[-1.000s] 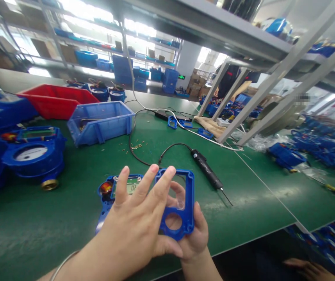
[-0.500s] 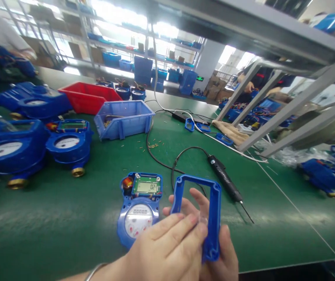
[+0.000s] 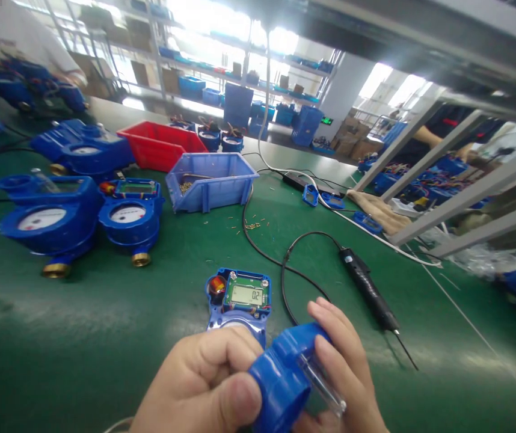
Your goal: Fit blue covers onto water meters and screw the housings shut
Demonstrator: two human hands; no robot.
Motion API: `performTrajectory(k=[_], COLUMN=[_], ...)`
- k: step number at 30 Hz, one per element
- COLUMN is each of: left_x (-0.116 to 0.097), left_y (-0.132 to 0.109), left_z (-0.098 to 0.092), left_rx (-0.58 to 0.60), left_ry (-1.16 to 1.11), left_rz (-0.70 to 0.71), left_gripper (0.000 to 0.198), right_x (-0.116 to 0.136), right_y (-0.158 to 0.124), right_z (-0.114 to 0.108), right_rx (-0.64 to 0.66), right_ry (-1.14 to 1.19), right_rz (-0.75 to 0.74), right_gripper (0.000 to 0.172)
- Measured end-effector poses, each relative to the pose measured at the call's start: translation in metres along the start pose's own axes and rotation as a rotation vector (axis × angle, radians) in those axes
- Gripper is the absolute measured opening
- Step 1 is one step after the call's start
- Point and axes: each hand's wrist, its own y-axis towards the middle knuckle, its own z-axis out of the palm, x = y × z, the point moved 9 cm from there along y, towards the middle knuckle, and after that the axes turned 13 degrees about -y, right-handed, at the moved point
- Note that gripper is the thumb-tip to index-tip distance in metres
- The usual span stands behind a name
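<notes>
Between both hands, low in the middle of the head view, is a blue plastic meter cover [image 3: 282, 370] with a round collar turned towards me. A clear plastic piece [image 3: 325, 385] sticks out along its right side. My left hand [image 3: 199, 382] is closed on the collar end, thumb on top. My right hand [image 3: 348, 367] is closed round the far and right sides, its fingers beside the clear piece. Just beyond lies an opened blue water meter [image 3: 211, 316]; its circuit board and lit display [image 3: 246, 294] show, while my left hand and the cover hide most of its dial.
A black electric screwdriver [image 3: 368, 288] with a cable lies to the right. Loose brass screws [image 3: 252, 226] lie near a light-blue bin [image 3: 222, 186] and a red bin [image 3: 163, 144]. Several blue meters [image 3: 129, 216] stand left. Grey rack bars [image 3: 474, 180] cross the right; people are in the background.
The cover has been turned over in my hands, from its open rectangular frame showing to its collar facing me. My left hand has moved from across the frame to the collar. The view has shifted left.
</notes>
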Motion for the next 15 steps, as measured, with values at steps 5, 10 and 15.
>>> performTrajectory(k=[5,10,15], left_x=[-0.001,-0.002,0.076], left_y=[0.015,0.033,0.053], left_z=[-0.037,-0.122,-0.122], left_rx=[-0.205,-0.658,-0.504], left_ry=[0.006,0.116,-0.325], left_rz=[0.049,0.204,-0.310], left_gripper=[0.028,0.029,0.042], right_x=[-0.003,-0.025,-0.034], right_y=[0.022,0.050,0.050], right_z=[0.018,0.048,0.093], right_rx=[0.155,0.370,0.697], right_ry=[-0.214,-0.162,-0.115], right_rz=[-0.131,-0.001,0.118], right_gripper=[0.077,0.060,0.063])
